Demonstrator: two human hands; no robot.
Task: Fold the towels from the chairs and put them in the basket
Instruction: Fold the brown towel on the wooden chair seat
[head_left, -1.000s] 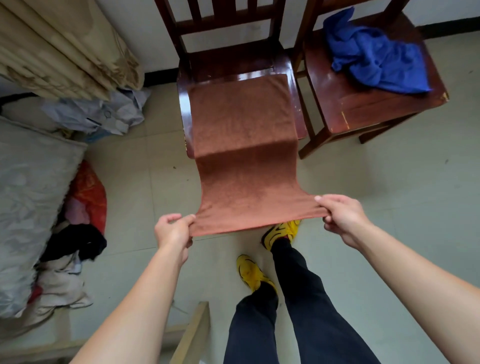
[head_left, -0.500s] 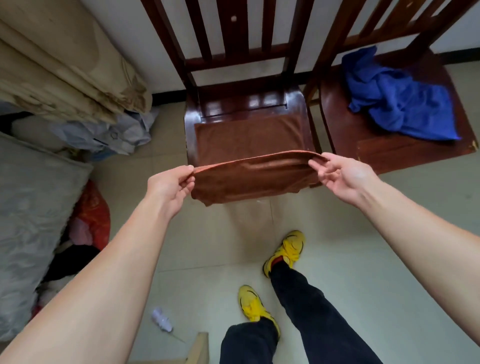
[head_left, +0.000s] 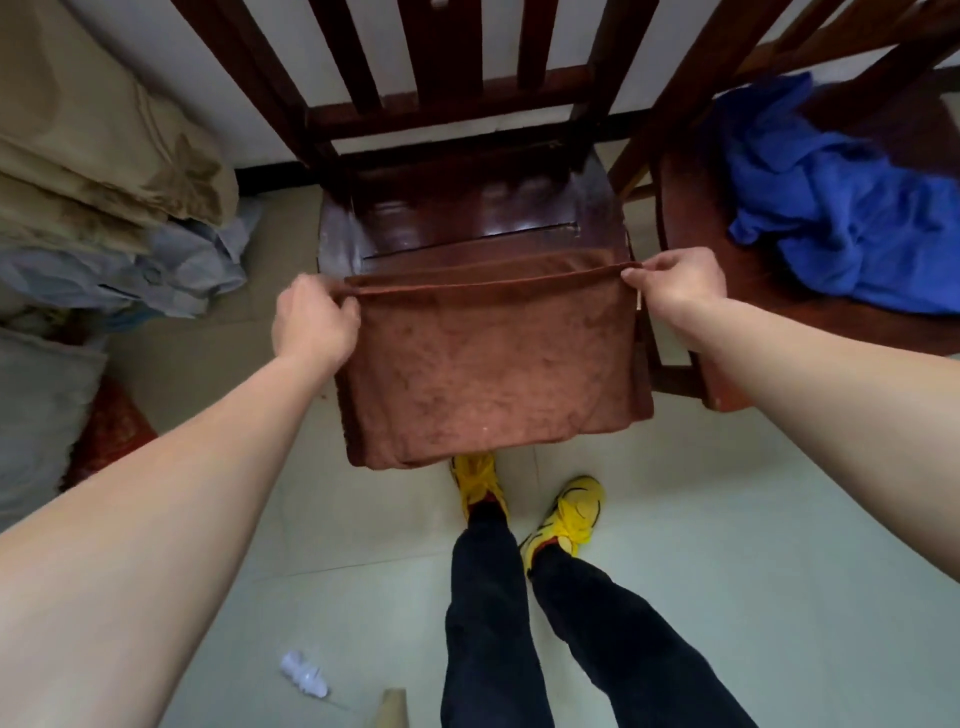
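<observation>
Both hands (head_left: 498, 306) pinch brown towel (head_left: 488, 374) — no legible writing

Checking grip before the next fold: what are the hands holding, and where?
The brown towel, pinched at its top corners by left hand and right hand.

I can read no text, label, brand, number or sign anywhere here. The small white tag at the edge of the brown towel (head_left: 488, 364), by my right hand (head_left: 675, 283), is too small and blurred to make out.
</observation>
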